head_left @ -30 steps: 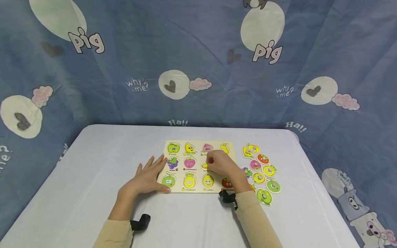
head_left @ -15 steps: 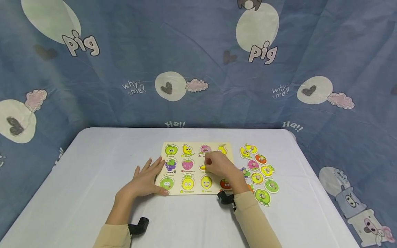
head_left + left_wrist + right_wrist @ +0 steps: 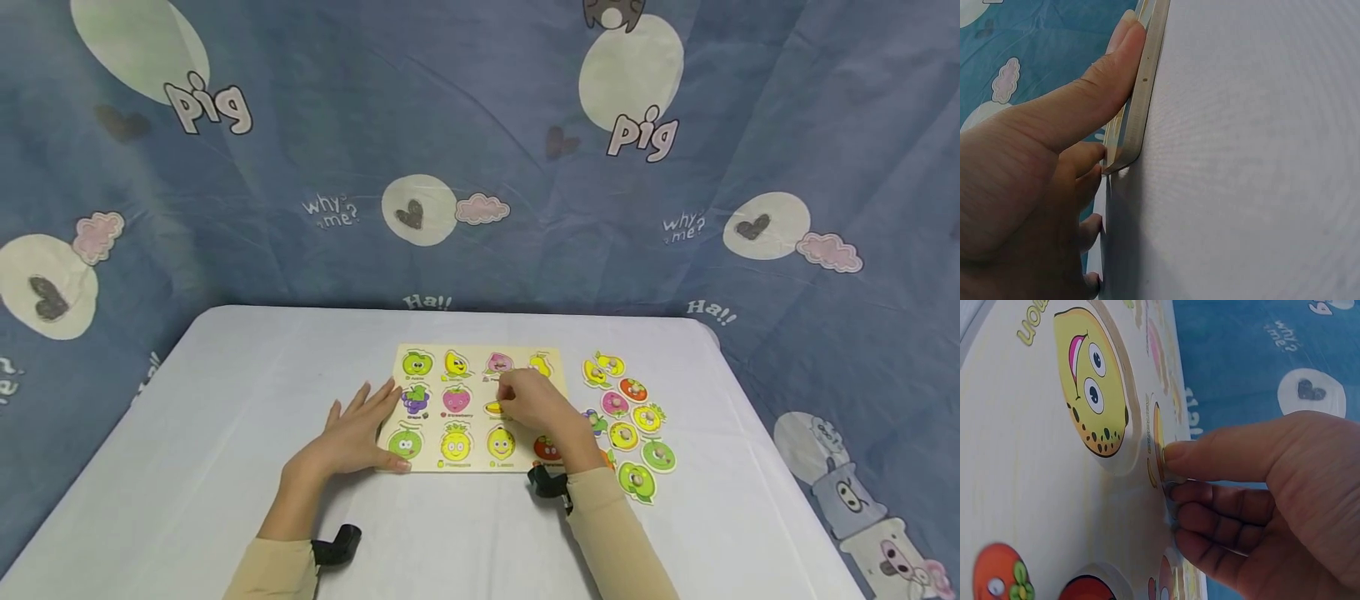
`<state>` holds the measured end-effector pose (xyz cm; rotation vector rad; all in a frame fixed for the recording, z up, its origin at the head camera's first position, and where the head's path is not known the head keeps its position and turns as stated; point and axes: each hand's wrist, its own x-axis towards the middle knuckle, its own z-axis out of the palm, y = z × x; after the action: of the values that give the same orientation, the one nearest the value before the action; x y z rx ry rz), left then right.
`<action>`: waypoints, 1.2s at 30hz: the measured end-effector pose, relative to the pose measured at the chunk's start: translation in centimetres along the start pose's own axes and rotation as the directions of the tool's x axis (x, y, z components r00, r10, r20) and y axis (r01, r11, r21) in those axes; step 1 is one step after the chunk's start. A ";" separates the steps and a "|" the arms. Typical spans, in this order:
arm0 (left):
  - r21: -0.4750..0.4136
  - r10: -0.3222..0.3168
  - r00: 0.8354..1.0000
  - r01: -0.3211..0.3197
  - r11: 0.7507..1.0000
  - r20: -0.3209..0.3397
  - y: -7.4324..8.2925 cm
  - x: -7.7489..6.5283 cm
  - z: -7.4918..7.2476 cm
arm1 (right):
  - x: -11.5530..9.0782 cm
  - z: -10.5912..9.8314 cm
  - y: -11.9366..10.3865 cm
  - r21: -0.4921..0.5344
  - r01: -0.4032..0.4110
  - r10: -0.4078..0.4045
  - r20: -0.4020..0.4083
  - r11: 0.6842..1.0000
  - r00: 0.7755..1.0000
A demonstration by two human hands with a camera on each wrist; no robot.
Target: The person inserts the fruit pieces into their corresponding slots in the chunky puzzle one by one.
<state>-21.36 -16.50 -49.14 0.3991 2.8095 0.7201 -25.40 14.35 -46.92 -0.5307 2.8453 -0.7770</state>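
A flat fruit puzzle board (image 3: pixel 477 454) with printed fruit faces lies on the white table. My left hand (image 3: pixel 348 437) rests at the board's left end, fingers spread; its thumb (image 3: pixel 1110 78) presses on the front edge in the left wrist view. My right hand (image 3: pixel 536 404) is over the board's right half, fingers bent down at the banana spot. There the thumb and fingers pinch a banana puzzle piece (image 3: pixel 492 407), mostly hidden behind the hand. In the right wrist view the thumb tip meets the yellow banana (image 3: pixel 1159 434), beside the recessed lemon picture (image 3: pixel 1091 381).
Loose knobbed fruit pieces lie in a cluster right of the board, among them a green apple (image 3: pixel 637 482), a pineapple (image 3: pixel 647 417) and a tomato (image 3: pixel 633 389). The right forearm partly covers the nearest ones. A blue printed cloth (image 3: pixel 480 267) hangs behind the table (image 3: pixel 247 400).
Both hands keep nearly the same place on the board, the right fingers still at the banana spot. The head view has shifted slightly.
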 end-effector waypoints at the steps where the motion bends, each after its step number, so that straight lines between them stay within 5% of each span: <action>1: 0.002 -0.001 1.000 0.001 1.000 0.000 0.0 0.0 0.0 | 0.0 0.0 0.0 0.003 0.003 -0.003 -0.003 1.000 1.000; 36: -0.002 0.012 0.999 -0.012 1.000 -0.037 0.2 -0.6 0.2 | -0.5 0.2 0.1 0.094 -0.022 0.022 0.000 0.995 1.000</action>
<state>-20.70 -16.42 -49.12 0.4073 2.8432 0.7405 -24.90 14.48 -47.15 -0.4850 2.7943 -0.9019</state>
